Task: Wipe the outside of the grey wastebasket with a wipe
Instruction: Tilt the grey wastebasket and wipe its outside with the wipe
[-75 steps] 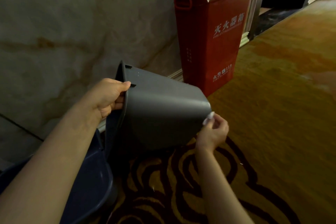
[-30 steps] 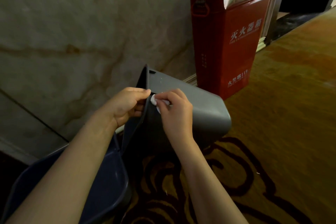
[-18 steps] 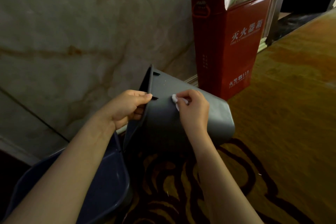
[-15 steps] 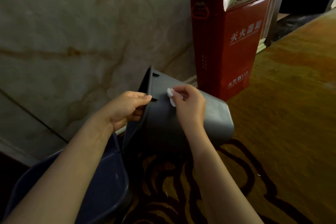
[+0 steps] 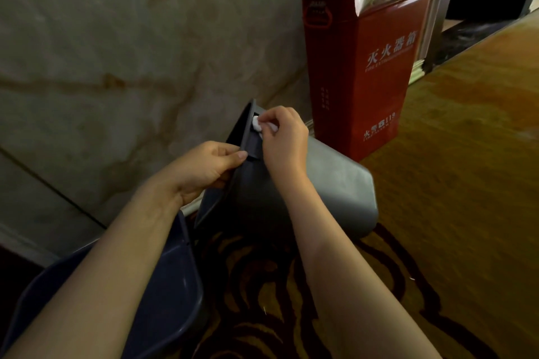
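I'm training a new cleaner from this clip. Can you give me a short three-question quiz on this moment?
1. True or false: the grey wastebasket stands upright on the carpet.
2. Which hand presses the wipe to it: A left, B right?
3. What red thing stands against the wall behind?

Key:
1. False, it is tipped on its side.
2. B, the right hand; the left hand has a grip on the rim.
3. The fire extinguisher box.

Grey wastebasket [image 5: 335, 183], white wipe [image 5: 258, 125], red box [image 5: 364, 67]
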### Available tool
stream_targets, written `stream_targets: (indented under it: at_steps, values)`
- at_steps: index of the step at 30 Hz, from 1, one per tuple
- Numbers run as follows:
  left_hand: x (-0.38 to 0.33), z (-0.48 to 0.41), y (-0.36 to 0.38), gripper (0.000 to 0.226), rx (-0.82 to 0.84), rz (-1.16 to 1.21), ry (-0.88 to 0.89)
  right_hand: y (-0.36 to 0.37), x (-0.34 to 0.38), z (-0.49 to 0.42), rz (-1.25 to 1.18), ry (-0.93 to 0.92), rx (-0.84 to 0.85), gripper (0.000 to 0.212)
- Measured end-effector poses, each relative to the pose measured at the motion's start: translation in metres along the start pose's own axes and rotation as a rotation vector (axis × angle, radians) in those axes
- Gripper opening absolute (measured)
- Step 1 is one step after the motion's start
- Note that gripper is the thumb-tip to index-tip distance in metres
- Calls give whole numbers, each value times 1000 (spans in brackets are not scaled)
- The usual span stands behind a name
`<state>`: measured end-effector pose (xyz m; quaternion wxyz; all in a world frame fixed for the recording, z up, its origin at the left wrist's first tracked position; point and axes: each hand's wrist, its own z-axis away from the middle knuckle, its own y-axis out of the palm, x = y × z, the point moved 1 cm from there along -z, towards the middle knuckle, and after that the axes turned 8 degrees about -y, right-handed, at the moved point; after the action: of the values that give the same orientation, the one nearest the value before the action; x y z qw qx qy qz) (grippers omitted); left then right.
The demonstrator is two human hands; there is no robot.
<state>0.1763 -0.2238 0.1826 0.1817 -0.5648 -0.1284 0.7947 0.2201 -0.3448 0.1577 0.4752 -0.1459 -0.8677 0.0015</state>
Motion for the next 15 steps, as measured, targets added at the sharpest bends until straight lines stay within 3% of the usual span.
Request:
stream_targets:
  at_steps: [11, 15]
  values:
    - [6, 2, -14, 26, 72, 8, -33, -49, -60, 43, 178, 395, -276, 14]
    - [3, 2, -5, 25, 61, -1, -21, -38, -25, 39, 72, 272, -235, 13]
